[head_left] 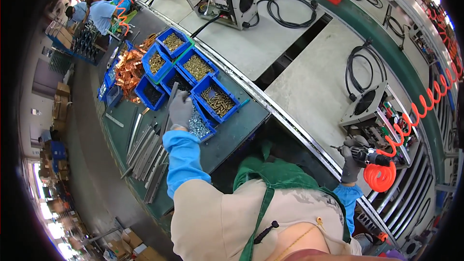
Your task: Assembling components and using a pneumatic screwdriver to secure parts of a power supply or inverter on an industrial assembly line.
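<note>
- The black driver tool [360, 154] is gripped in the gloved right hand [351, 166], whose fingers are wrapped around it, beside an open-sided metal unit [365, 105].
- An orange coiled hose [379, 178] is seen just beside the tool.
- The gloved left hand [181, 109] is held beside the blue bin of silvery fasteners [208, 137], next to a long grey strip [171, 97]; whether anything is grasped cannot be told.
- More grey strips [149, 149] are laid on the green surface [232, 137].
</note>
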The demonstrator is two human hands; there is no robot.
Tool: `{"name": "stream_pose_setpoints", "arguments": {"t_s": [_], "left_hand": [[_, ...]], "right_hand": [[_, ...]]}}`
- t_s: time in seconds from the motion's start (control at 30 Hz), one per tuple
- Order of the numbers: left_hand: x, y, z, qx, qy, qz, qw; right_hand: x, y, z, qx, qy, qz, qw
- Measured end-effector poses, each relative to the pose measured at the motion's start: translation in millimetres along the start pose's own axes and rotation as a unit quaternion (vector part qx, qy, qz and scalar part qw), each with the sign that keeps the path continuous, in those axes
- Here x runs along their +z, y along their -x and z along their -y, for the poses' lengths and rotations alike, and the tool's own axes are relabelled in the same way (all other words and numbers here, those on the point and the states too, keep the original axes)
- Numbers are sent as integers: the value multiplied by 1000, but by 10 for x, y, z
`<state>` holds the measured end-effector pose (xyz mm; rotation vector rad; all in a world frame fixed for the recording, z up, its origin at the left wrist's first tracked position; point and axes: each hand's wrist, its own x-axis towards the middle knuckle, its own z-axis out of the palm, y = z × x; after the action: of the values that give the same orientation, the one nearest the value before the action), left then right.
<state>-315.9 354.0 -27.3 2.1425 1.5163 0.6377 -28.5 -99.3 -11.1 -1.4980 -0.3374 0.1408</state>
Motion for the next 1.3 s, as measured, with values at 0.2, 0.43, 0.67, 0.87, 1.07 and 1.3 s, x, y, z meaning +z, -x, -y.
{"name": "stream_pose_setpoints", "arguments": {"t_s": [0.2,0.43,0.67,0.87,1.07,1.3], "left_hand": [[23,-456,-10,-24,-193,34,980],[83,-979,-85,-74,-365,257,892],[143,-813,99,12,-343,188,920],[99,-695,174,106,-270,11,957],[28,-502,-243,112,-131,-175,969],[1170,838,-1731,300,79,29,950]], "right_hand": [[-59,-55,-128,-14,24,-35,999],[-144,-42,-296,18,-8,-98,995],[-18,-27,-129,-11,-67,-120,990],[-37,-73,27,47,-102,-131,985],[-485,-250,916,-62,-71,-89,992],[-1617,-344,1797,-357,-145,-9,923]]}}
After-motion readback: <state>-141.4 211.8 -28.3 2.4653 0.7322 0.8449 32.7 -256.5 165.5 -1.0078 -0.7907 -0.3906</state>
